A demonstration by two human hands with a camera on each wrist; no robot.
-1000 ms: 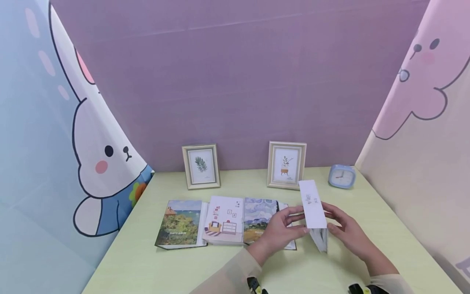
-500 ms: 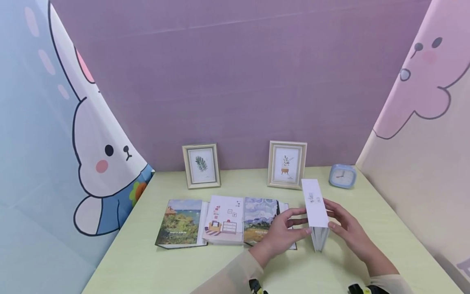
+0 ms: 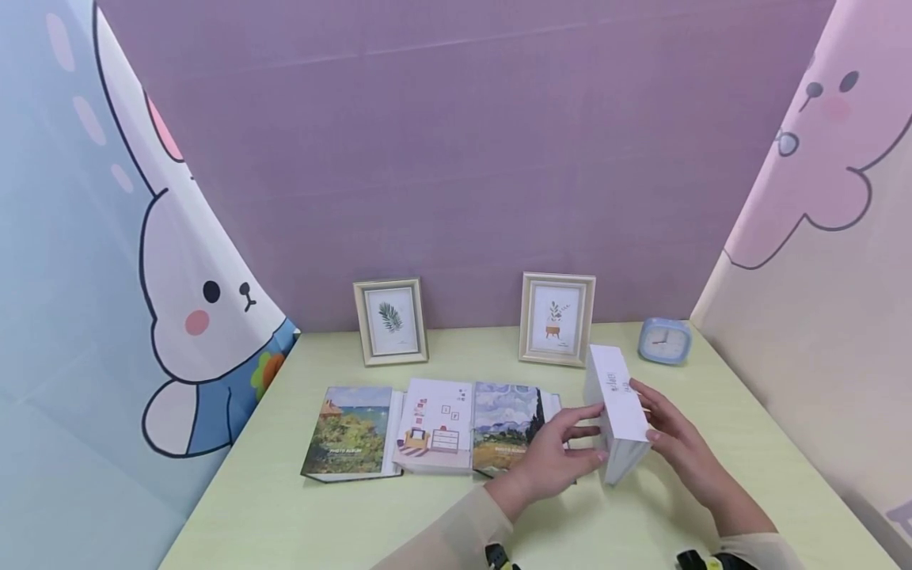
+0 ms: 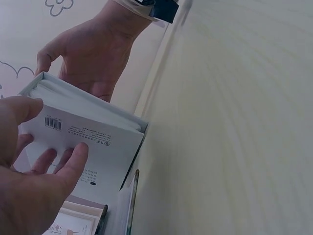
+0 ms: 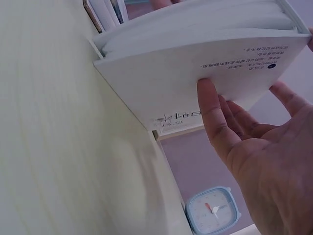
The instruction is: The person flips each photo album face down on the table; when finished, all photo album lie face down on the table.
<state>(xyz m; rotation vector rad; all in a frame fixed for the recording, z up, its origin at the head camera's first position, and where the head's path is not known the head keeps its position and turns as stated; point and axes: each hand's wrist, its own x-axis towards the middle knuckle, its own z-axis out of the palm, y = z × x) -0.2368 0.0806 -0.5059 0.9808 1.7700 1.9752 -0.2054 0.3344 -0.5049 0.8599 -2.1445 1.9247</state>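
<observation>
A white photo album (image 3: pixel 621 404) with dark lettering on its spine stands on edge, tilted, at the right of the table. My left hand (image 3: pixel 549 455) holds it from the left, fingertips on the cover that bears a barcode in the left wrist view. On the opposite cover, the fingers of my right hand (image 5: pixel 259 142) press, so the album is held between both hands. White inner pages (image 5: pixel 205 29) show at its near end. Three more photo albums lie face up to the left: a garden one (image 3: pixel 349 435), a white one with a yellow armchair (image 3: pixel 435 427) and a cloudy landscape one (image 3: pixel 502 419).
Two framed plant pictures, the left frame (image 3: pixel 390 322) and the right frame (image 3: pixel 557 319), stand at the back of the pale green table (image 3: pixel 299 522). A blue clock (image 3: pixel 664 342) sits at the back right corner. Cloth walls (image 3: pixel 442 158) enclose the table.
The white album has turned between my hands and shifted slightly right; more of its left cover now shows. My hands have moved a little with it. The other albums stay put.
</observation>
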